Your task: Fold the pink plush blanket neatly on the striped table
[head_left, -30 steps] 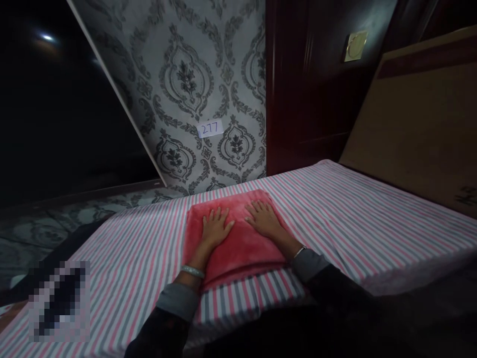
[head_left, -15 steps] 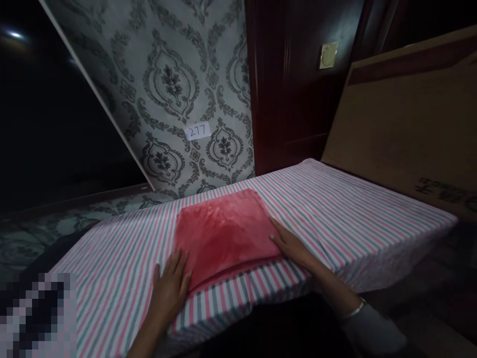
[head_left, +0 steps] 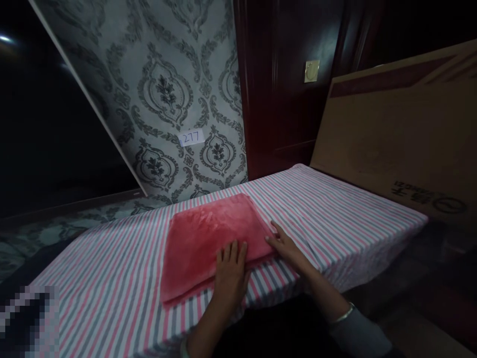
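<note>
A folded pink plush cloth [head_left: 201, 238] lies flat on the table, its layers showing along the front edge. My left hand [head_left: 230, 268] rests on the front edge of the cloth, with its fingers stretched over the top and its thumb off the near side. At the right edge of the cloth is my right hand [head_left: 286, 248], thumb touching the corner and fingers slightly apart beside it. Neither hand is closed round the cloth. Under everything is a striped tablecloth [head_left: 335, 214] in pink, white and grey.
Behind the table stands patterned grey wallpaper [head_left: 164, 89] bearing a paper label [head_left: 191, 137] marked 277. A large dark screen [head_left: 55, 124] is at the left. A dark red wooden panel [head_left: 276, 114] and a big cardboard box [head_left: 387, 134] stand at the right.
My left hand has moved right, from the cloth's left edge to the middle of its front edge. My right hand stays at the right edge, its fingers a little more spread. The view has shifted slightly.
</note>
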Tool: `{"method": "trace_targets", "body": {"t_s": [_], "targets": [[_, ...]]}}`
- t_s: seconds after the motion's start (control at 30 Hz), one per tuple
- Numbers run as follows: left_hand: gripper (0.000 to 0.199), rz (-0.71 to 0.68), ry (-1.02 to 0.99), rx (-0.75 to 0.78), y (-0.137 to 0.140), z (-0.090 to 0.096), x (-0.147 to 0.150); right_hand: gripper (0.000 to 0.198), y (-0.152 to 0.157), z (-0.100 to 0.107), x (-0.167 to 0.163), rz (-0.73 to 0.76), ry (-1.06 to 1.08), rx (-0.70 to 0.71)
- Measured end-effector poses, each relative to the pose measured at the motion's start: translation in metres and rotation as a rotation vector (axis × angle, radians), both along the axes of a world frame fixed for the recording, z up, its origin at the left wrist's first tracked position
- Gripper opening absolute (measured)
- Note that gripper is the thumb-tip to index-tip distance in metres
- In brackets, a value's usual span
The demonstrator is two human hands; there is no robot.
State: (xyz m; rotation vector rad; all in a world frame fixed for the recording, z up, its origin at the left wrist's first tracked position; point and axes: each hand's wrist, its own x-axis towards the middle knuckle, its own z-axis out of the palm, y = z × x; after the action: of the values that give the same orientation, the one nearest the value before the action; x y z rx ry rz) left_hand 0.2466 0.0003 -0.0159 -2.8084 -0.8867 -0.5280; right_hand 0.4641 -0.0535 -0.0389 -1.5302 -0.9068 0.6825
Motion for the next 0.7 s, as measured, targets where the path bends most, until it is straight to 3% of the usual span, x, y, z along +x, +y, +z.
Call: {"method": "trace_targets", "body": {"t_s": [0.17, 0.27, 0.4, 0.53, 0.63, 0.7], "targets": [[0.078, 0.082, -0.053, 0.043, -0.004, -0.007, 0.015, 0.083, 0.003, 0.031, -0.026, -0.093, 0.504, 0.145], [0.077, 0.113, -0.088, 0.043, 0.001, -0.006, 0.021, 0.081, 0.01, 0.055, -0.044, -0.127, 0.588, 0.257], [0.064, 0.136, -0.122, -0.024, 0.012, 0.009, 0.027, 0.078, 0.014, 0.073, -0.055, -0.141, 0.591, 0.279], [0.054, 0.136, -0.21, -0.201, 0.032, 0.049, 0.024, 0.071, 0.007, 0.065, -0.046, -0.124, 0.607, 0.374], [0.042, 0.174, -0.35, -0.305, 0.058, 0.101, 0.017, 0.065, -0.002, 0.048, -0.034, -0.124, 0.616, 0.373], [0.037, 0.118, -0.486, -0.345, 0.075, 0.143, 0.01, 0.067, -0.006, 0.036, -0.028, -0.112, 0.611, 0.33]]}}
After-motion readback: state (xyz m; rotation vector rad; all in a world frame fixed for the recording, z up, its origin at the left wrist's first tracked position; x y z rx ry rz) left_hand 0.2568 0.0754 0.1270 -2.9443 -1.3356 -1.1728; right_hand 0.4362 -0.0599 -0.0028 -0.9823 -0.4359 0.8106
